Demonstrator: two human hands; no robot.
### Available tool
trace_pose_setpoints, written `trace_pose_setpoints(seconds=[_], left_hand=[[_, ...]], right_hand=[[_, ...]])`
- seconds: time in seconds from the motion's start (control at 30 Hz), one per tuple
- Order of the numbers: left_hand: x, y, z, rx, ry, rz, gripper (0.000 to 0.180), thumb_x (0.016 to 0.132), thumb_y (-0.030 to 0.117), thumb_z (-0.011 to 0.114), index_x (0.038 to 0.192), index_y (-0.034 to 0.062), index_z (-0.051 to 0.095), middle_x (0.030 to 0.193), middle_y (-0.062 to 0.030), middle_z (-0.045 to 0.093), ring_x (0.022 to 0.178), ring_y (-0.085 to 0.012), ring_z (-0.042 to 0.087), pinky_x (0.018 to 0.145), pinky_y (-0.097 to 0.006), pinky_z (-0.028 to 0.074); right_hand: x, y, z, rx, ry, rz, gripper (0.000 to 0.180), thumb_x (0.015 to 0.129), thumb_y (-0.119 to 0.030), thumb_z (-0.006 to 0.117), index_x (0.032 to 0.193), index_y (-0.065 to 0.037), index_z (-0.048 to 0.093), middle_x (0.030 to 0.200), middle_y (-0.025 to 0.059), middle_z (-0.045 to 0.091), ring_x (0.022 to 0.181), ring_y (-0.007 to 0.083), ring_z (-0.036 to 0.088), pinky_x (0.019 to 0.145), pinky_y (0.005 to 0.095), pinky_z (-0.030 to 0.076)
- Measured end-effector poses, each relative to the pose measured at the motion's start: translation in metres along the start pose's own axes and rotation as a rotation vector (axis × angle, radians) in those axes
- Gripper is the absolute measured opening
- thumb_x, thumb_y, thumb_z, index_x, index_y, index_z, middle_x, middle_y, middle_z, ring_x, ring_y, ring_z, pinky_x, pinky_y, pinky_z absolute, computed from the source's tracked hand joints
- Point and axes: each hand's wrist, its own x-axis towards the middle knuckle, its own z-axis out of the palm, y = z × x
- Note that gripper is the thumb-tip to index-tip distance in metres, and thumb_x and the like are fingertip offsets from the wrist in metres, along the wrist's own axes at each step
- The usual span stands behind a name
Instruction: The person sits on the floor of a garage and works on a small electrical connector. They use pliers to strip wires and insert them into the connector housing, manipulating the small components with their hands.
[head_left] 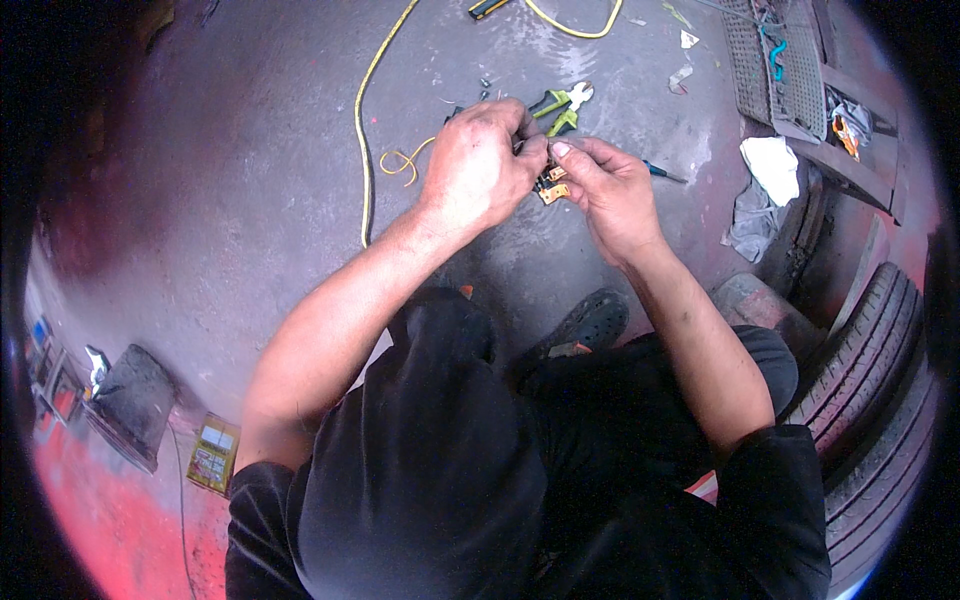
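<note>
Both my left hand [480, 165] and right hand [605, 190] pinch this small orange connector [551, 188], so one slip probably drops it onto the concrete floor [250, 180].

Small orange part [551, 187] mostly hidden between hands, shape unclear. Green-handled pliers [560, 104] partly behind left hand [480, 165]. Yellow cable [368, 120] cut off at top edge. Tyre [880, 370] cut off right.

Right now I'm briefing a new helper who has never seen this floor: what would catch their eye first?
First, the two hands meeting at the centre: the left hand and right hand pinch a small orange and black part between them. Just beyond lie green-handled pliers on the grey floor, with a yellow cable trailing off to the left. A tyre sits at the right edge.
</note>
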Motion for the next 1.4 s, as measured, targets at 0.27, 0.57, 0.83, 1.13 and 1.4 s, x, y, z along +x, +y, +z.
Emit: trace_pose_setpoints(seconds=[0.27,0.57,0.83,1.13,1.4], left_hand=[[-0.002,-0.009,-0.007,-0.19,-0.046,-0.114,0.022,0.083,0.021,0.073,0.089,0.0007,0.068,0.079,-0.0135,0.069,0.072,-0.0192,0.064,0.068,-0.034,0.05],[-0.01,0.001,-0.003,-0.132,0.107,-0.163,0.018,0.083,0.019,0.074,0.089,0.0026,0.071,0.083,-0.0111,0.071,0.079,-0.0202,0.068,0.071,-0.034,0.052],[-0.031,-0.009,-0.01,-0.226,0.102,-0.223,0.015,0.079,0.012,0.074,0.088,0.0009,0.07,0.086,-0.0142,0.067,0.087,-0.0299,0.064,0.078,-0.039,0.05],[-0.038,-0.005,-0.001,-0.184,0.095,-0.136,0.013,0.078,0.01,0.074,0.088,0.0015,0.069,0.089,-0.0143,0.067,0.09,-0.0312,0.063,0.081,-0.04,0.049],[-0.04,0.0,0.005,-0.116,0.138,-0.075,0.013,0.077,0.007,0.073,0.087,0.0008,0.068,0.088,-0.0146,0.066,0.09,-0.0324,0.063,0.081,-0.042,0.05]], right_hand=[[-0.002,-0.006,0.005,0.079,-0.001,0.011,0.023,0.093,-0.017,0.067,0.104,0.003,0.069,0.079,-0.0014,0.062,0.063,0.0028,0.045,0.056,0.019,0.035],[0.0,-0.004,0.001,0.06,-0.012,0.001,0.027,0.091,-0.012,0.067,0.112,0.005,0.066,0.086,0.0006,0.065,0.067,0.0044,0.049,0.06,0.0193,0.039],[-0.003,-0.004,-0.001,0.127,-0.103,-0.061,0.036,0.088,0.002,0.061,0.124,0.007,0.058,0.115,0.0132,0.066,0.103,0.0168,0.064,0.092,0.0298,0.051],[-0.004,-0.005,0.005,0.069,-0.089,-0.083,0.037,0.089,0.001,0.063,0.125,0.006,0.058,0.116,0.0127,0.067,0.105,0.0172,0.064,0.096,0.0318,0.049],[-0.005,-0.002,0.005,0.028,-0.085,-0.099,0.036,0.09,-0.002,0.064,0.125,0.006,0.059,0.114,0.0118,0.068,0.105,0.0162,0.063,0.095,0.0305,0.048]])
